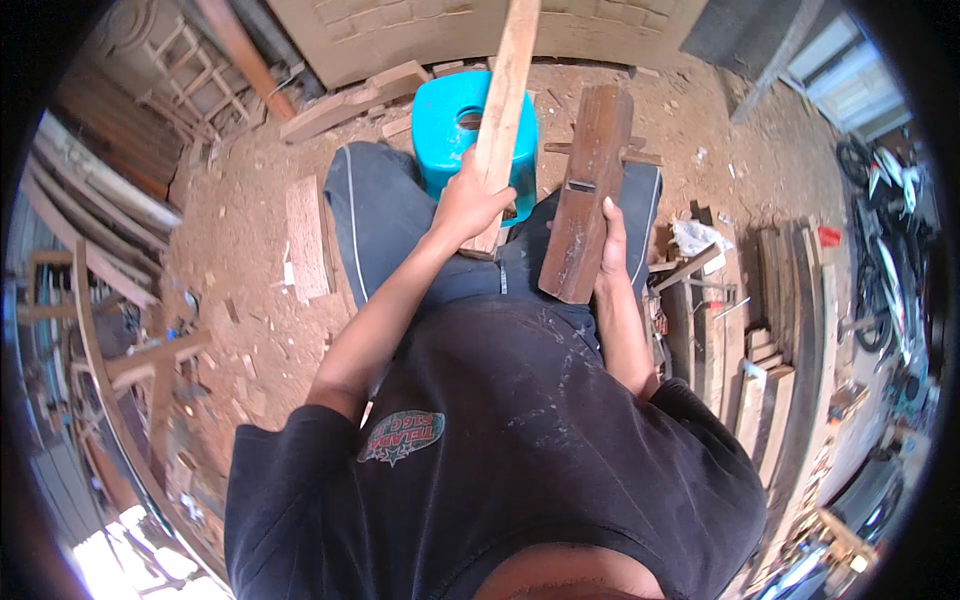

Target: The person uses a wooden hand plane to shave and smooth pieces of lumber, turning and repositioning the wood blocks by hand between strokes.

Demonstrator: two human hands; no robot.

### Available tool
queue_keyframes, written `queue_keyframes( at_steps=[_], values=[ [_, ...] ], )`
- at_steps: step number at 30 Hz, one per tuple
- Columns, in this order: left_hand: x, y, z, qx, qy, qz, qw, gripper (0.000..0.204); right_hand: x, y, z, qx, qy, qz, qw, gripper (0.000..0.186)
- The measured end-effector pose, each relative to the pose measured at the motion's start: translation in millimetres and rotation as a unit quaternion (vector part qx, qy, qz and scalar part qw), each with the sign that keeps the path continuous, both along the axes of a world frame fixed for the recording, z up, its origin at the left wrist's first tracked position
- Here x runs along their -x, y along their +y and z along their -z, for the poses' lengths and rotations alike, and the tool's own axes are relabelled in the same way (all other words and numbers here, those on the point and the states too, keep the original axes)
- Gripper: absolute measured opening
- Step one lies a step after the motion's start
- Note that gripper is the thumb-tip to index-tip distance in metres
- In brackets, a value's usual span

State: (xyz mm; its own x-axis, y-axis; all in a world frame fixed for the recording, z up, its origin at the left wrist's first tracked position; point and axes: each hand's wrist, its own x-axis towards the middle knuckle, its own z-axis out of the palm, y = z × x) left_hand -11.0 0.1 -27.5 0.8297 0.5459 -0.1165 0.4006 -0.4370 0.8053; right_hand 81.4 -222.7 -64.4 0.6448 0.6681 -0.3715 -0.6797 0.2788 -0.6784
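Observation:
My left hand (470,208) is closed around a long pale wooden strip (508,85) near its lower end, which lies close to my lap. The strip slants up and away over a turquoise plastic stool (438,112) standing between my knees. In my right hand (614,245) is a dark brown wooden hand plane (578,235), held along my right thigh. Its flat sole and narrow mouth slot face up toward me, and a cross handle (643,158) sticks out at its sides. The thumb rests on the plane's edge; the other fingers are hidden behind it.
A reddish board (308,240) lies on the dirt floor left of my leg. Timber offcuts (365,100) lie behind the stool, by a large carved panel (400,40). Long stacked planks (790,280) and a clear plastic bag (697,238) are at my right, with motorbikes beyond.

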Motion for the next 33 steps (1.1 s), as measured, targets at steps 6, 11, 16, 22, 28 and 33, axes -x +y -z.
queue_keyframes(
  at_steps=[6, 11, 16, 22, 28, 33],
  values=[
    [13.0, 39.4, 45.9, 0.205, -0.066, -0.021, 0.976, 0.047, -10.3, 7.4, 9.1, 0.024, -0.003, 0.032, 0.999, 0.073],
    [34.5, 56.4, 70.7, 0.350, -0.069, 0.004, 0.934, 0.052, -35.9, 24.1, -1.7, -0.033, -0.004, -0.028, 0.999, 0.082],
    [36.1, 43.4, 76.3, 0.306, -0.019, 0.032, 0.951, 0.041, -69.5, 64.3, -33.6, -0.067, -0.150, -0.038, 0.986, 0.074],
    [53.0, 46.5, 94.8, 0.281, 0.162, 0.039, 0.945, 0.040, -88.3, 114.5, -50.0, -0.091, -0.258, -0.113, 0.955, 0.093],
    [53.9, 60.7, 65.1, 0.202, 0.279, 0.290, 0.893, 0.037, -99.9, 137.1, -51.9, -0.078, -0.227, -0.219, 0.946, 0.096],
    [82.0, 56.6, 58.2, 0.018, 0.329, 0.397, 0.856, 0.037, -105.2, 140.4, -36.1, -0.066, -0.212, -0.224, 0.949, 0.093]
  ],
)
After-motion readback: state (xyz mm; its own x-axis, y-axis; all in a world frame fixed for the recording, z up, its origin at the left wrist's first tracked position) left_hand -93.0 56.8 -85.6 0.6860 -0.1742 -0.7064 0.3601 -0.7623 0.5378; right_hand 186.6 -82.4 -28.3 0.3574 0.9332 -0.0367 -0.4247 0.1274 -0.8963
